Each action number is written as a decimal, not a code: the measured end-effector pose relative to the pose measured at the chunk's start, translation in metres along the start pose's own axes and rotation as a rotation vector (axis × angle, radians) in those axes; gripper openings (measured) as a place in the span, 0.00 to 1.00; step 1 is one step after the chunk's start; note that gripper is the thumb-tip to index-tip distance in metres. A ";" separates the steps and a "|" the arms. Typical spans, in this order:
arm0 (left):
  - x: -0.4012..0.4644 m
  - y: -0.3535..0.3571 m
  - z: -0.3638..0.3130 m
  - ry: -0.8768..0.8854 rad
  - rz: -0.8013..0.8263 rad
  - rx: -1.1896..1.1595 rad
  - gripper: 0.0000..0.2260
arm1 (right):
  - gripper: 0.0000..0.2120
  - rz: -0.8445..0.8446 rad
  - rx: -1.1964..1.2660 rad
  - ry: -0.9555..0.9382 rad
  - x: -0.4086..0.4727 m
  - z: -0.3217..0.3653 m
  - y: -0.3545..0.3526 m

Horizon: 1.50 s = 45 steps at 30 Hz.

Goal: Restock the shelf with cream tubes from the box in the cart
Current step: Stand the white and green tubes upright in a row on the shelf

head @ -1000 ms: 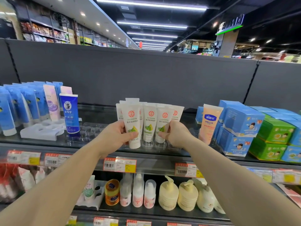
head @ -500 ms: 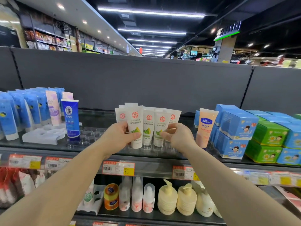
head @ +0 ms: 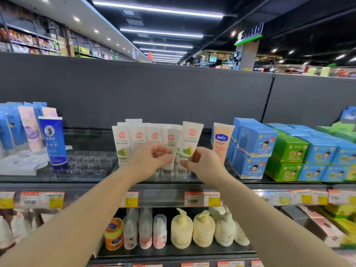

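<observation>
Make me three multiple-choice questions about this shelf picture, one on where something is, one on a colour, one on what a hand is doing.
1. Where does the peach tube stand?
A. between the white cream tubes and the blue boxes
B. on the lower shelf
C. left of the dark blue tube

2. What colour are the boxes stacked among the blue ones?
A. red
B. green
C. black

3. What is the right hand doing?
A. hanging idle
B. pinching a white tube
C. holding a pump bottle

Answers: A, it stands between them; B, their faces are green; B, thumb and fingers pinch the tube's lower part.
</observation>
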<state>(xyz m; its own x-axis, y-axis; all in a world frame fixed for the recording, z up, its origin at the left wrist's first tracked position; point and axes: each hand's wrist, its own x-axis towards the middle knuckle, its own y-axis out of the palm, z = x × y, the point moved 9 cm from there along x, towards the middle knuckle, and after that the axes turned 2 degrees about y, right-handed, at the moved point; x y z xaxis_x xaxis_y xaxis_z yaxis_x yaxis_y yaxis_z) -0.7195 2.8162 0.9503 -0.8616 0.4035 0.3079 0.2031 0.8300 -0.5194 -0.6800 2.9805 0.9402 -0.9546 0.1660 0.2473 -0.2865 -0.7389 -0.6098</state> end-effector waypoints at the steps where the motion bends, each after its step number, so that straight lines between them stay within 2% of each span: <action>1: -0.003 -0.002 0.003 0.016 0.012 0.110 0.08 | 0.10 -0.023 -0.005 0.035 0.004 -0.006 -0.004; 4: -0.011 0.002 0.018 0.025 0.112 0.381 0.06 | 0.13 -0.052 -0.074 0.094 0.015 -0.016 -0.002; 7: -0.014 0.003 0.023 0.025 0.153 0.474 0.08 | 0.14 -0.081 -0.120 0.100 0.022 -0.015 0.003; 13: -0.015 0.003 0.024 0.051 0.170 0.472 0.09 | 0.13 -0.060 -0.116 0.108 0.031 -0.016 0.009; 19: -0.015 0.003 0.025 0.074 0.169 0.484 0.09 | 0.13 0.028 -0.269 0.097 0.037 -0.012 0.017; 23: -0.016 0.004 0.026 0.080 0.162 0.480 0.10 | 0.12 0.058 -0.274 0.094 0.038 -0.010 0.019; 31: -0.018 0.005 0.025 0.070 0.157 0.490 0.11 | 0.14 0.189 -0.270 0.186 0.048 -0.013 0.020; 37: -0.017 0.005 0.026 0.064 0.147 0.501 0.11 | 0.15 0.097 -0.140 0.129 0.043 -0.010 0.010; 41: -0.016 0.006 0.028 0.068 0.147 0.498 0.10 | 0.15 0.152 -0.287 0.155 0.048 -0.007 0.010; 45: -0.014 0.007 0.029 0.061 0.139 0.508 0.10 | 0.11 0.209 -0.311 0.155 0.052 -0.003 0.011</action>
<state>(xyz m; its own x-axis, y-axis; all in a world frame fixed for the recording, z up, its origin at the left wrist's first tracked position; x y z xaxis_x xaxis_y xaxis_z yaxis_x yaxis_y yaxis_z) -0.7194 2.8047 0.9192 -0.8110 0.5307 0.2464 0.0498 0.4823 -0.8746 -0.7328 2.9829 0.9439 -0.9891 0.1470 -0.0085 -0.0728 -0.5385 -0.8395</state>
